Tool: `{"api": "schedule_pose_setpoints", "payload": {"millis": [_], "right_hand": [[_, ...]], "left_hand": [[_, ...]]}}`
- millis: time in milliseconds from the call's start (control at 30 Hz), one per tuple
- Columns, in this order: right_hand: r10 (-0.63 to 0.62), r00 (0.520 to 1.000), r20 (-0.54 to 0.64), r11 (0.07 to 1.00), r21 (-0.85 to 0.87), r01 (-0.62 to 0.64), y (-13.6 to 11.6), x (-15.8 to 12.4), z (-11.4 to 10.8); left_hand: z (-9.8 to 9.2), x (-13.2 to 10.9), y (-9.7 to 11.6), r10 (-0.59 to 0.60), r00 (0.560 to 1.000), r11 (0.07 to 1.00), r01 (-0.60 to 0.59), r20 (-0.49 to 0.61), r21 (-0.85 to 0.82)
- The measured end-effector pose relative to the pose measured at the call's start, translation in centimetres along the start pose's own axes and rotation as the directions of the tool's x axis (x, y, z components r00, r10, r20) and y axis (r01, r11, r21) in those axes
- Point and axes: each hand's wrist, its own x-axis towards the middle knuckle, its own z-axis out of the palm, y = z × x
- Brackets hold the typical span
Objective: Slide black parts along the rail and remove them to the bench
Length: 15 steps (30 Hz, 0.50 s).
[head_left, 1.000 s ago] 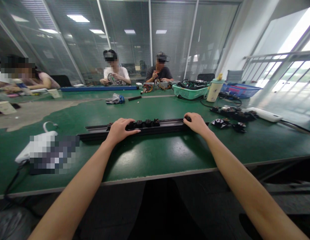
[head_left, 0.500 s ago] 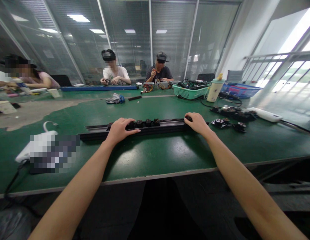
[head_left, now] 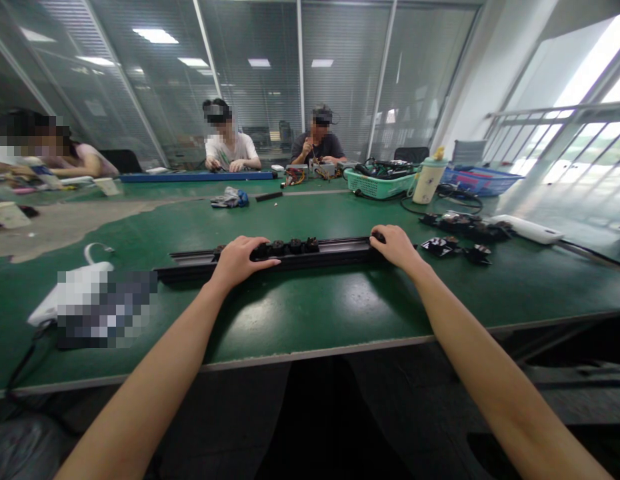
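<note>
Largest before us is the green-topped bench with a pale edge (head_left: 310, 300). Well beyond the long, straight black rail with a channelled top (head_left: 335, 259) sit a person in a white top (head_left: 235, 150) and a person in a dark grey top (head_left: 327, 147). The rail itself lies crosswise on the bench in front of us. Beyond the rail's right end we see a blue openwork plastic basket (head_left: 500, 187), a mint-green openwork plastic basket (head_left: 383, 188) piled with dark cables, and a cream bottle with a pale green lid (head_left: 427, 183).

Our left hand (head_left: 244, 260) straddles the rail left of its middle, thumb stretched along the near side and fingers bent over the top. Our right hand (head_left: 394, 247) is drawn into a pinch at the rail's right end. Just right of the rail lie jagged black parts (head_left: 441, 247). Rounded black modules (head_left: 296, 246) sit in a row along the rail's top, near our left hand. Smallest is the dark rounded piece (head_left: 378, 236) pinched by our right hand on the rail, partly hidden by the fingers.
</note>
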Motion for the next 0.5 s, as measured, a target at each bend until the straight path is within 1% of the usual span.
{"api": "schedule_pose_setpoints", "payload": {"millis": [300,500], "right_hand": [[0.029,0.999,-0.017,0.999,-0.026,-0.029,0.39,-0.14,-0.12],[0.042,0.999,-0.001,0.999,-0.03,-0.042,0.76,-0.08,-0.29]], "left_hand": [[-0.08,-0.03,0.14,-0.012,1.0,1.0,0.012,0.006,-0.008],[-0.17,-0.03,0.2,-0.008,1.0,1.0,0.008,0.01,-0.001]]}}
